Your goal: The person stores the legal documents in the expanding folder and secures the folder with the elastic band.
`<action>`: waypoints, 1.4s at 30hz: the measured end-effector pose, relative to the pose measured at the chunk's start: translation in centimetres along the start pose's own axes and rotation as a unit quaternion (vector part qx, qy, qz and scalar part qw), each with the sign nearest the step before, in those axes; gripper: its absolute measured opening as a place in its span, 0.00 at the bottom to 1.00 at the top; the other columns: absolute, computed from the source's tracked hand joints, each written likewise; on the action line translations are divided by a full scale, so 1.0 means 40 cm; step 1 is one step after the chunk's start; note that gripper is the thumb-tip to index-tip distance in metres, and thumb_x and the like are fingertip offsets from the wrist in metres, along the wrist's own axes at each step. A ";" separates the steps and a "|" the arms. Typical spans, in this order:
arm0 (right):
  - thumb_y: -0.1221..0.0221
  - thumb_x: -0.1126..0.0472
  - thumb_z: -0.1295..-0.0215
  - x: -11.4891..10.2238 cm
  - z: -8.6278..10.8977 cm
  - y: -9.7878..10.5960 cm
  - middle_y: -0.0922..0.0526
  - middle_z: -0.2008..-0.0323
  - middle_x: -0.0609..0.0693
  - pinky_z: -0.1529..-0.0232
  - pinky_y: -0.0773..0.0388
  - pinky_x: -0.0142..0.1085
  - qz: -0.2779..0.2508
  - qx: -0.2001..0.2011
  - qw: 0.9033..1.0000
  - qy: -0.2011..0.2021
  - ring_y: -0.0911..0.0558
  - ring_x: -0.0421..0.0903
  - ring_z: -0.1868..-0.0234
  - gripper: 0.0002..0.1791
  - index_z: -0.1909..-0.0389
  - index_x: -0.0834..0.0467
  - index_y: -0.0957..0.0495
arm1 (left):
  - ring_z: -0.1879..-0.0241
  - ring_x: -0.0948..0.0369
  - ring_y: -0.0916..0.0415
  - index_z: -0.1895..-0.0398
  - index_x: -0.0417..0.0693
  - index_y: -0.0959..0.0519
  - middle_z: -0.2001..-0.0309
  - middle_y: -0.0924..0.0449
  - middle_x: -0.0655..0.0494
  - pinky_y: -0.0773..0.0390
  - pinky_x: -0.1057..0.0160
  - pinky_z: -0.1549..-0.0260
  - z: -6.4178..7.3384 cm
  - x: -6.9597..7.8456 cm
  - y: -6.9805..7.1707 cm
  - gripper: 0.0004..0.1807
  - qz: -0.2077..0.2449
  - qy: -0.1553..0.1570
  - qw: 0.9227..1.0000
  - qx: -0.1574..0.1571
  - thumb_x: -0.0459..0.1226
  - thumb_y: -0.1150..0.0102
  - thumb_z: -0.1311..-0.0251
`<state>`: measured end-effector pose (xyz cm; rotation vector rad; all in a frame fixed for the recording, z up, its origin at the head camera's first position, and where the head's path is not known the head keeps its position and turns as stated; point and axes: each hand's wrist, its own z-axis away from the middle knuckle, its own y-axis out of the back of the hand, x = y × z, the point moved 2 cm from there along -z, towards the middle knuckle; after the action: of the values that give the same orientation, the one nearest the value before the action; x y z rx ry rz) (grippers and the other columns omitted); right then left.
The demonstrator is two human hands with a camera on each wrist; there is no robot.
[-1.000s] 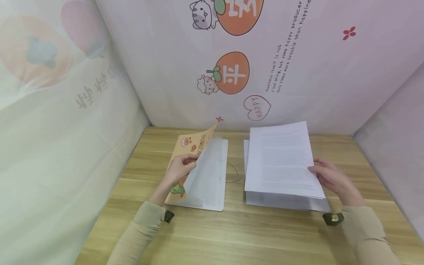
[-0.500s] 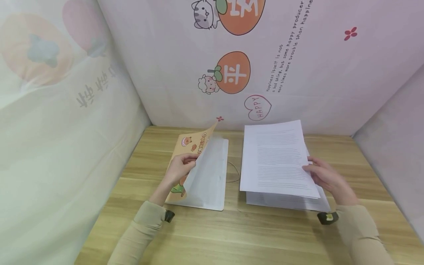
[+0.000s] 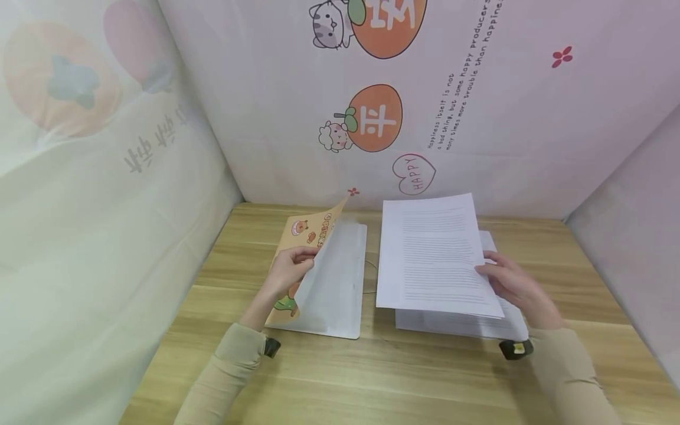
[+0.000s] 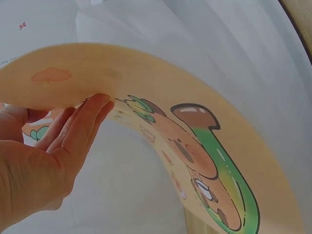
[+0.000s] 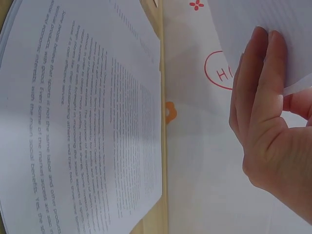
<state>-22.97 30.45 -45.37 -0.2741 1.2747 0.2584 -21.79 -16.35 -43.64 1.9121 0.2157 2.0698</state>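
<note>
My left hand [image 3: 291,270] pinches the front cover of a document folder [image 3: 334,301] and keeps it lifted. In the left wrist view the orange cover [image 4: 146,73], printed with cartoon capybaras, bends in an arc above the fingers. The folder's inside is pale and translucent. My right hand [image 3: 517,283] pinches the right edge of some printed sheets [image 3: 432,260], thumb on the printed side and fingers behind. These sheets hang tilted over a second stack of printed paper [image 3: 467,327], which lies on the table; the right wrist view shows that stack [image 5: 87,136] close up.
An elastic loop [image 3: 370,277] sticks out from the folder's right side, partly covered by the held sheets. Wooden table [image 3: 372,383] lies beneath everything. A white printed cloth [image 3: 478,171] stands behind the table, with more cloth on both sides.
My right hand has moved left with the held sheets, closer to the folder, baring more of the stack underneath. The left hand and the lifted cover stay in place.
</note>
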 end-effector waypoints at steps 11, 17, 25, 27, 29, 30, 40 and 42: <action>0.51 0.66 0.27 -0.005 -0.010 -0.035 0.19 0.61 0.38 0.59 0.19 0.32 0.014 0.011 1.000 -0.012 0.18 0.35 0.59 0.20 0.38 0.60 0.43 | 0.85 0.68 0.42 0.42 0.42 0.20 0.51 0.15 0.40 0.38 0.73 0.84 -0.002 -0.004 0.001 0.21 0.005 0.000 1.000 -0.004 0.30 0.49 0.39; 0.50 0.63 0.26 -0.005 -0.017 -0.047 0.20 0.59 0.36 0.57 0.19 0.31 0.048 0.013 0.999 -0.017 0.19 0.34 0.58 0.33 0.29 0.69 0.53 | 0.84 0.68 0.41 0.42 0.42 0.20 0.50 0.15 0.40 0.37 0.73 0.84 -0.002 -0.004 0.002 0.21 0.008 0.003 1.000 -0.006 0.30 0.50 0.38; 0.51 0.62 0.26 -0.007 -0.033 -0.073 0.21 0.59 0.35 0.57 0.19 0.30 0.062 0.015 0.998 -0.016 0.19 0.33 0.58 0.36 0.26 0.72 0.57 | 0.84 0.68 0.41 0.41 0.39 0.22 0.49 0.16 0.38 0.38 0.73 0.84 -0.001 0.001 0.007 0.21 0.011 0.000 1.000 -0.013 0.30 0.50 0.39; 0.51 0.62 0.26 -0.008 -0.038 -0.081 0.21 0.59 0.35 0.56 0.19 0.30 0.069 0.014 0.997 -0.014 0.19 0.33 0.58 0.37 0.26 0.72 0.57 | 0.84 0.69 0.42 0.42 0.40 0.21 0.49 0.16 0.38 0.38 0.74 0.84 -0.001 0.000 0.007 0.22 0.013 0.002 1.000 -0.014 0.30 0.50 0.39; 0.51 0.62 0.26 -0.009 -0.043 -0.090 0.21 0.59 0.35 0.56 0.19 0.30 0.068 0.014 0.997 -0.015 0.19 0.33 0.58 0.37 0.26 0.72 0.57 | 0.85 0.69 0.42 0.42 0.40 0.21 0.49 0.16 0.38 0.39 0.74 0.84 -0.002 0.000 0.007 0.22 0.011 0.002 1.000 -0.016 0.29 0.50 0.39; 0.51 0.62 0.26 -0.009 -0.046 -0.094 0.21 0.58 0.36 0.56 0.19 0.30 0.066 0.012 0.998 -0.015 0.19 0.33 0.58 0.36 0.27 0.72 0.57 | 0.85 0.69 0.43 0.42 0.40 0.21 0.50 0.16 0.38 0.39 0.73 0.85 -0.003 -0.001 0.007 0.22 0.010 0.002 1.000 -0.016 0.29 0.50 0.39; 0.50 0.62 0.27 -0.009 -0.072 -0.138 0.21 0.58 0.37 0.56 0.19 0.31 0.054 -0.001 0.998 -0.018 0.19 0.34 0.57 0.35 0.27 0.71 0.54 | 0.85 0.69 0.42 0.43 0.41 0.20 0.50 0.15 0.39 0.39 0.73 0.85 -0.006 -0.006 0.002 0.22 0.010 0.000 1.000 -0.014 0.29 0.50 0.40; 0.50 0.62 0.27 -0.011 -0.075 -0.145 0.22 0.57 0.37 0.56 0.19 0.31 0.056 -0.003 0.998 -0.016 0.20 0.33 0.57 0.35 0.27 0.71 0.54 | 0.84 0.69 0.41 0.43 0.40 0.20 0.49 0.15 0.39 0.38 0.73 0.85 -0.008 -0.005 0.001 0.21 0.010 -0.001 1.000 -0.012 0.29 0.50 0.40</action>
<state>-23.83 23.95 -45.41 -0.2029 1.2591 0.3614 -22.10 -16.42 -43.86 1.9095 0.1720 2.0751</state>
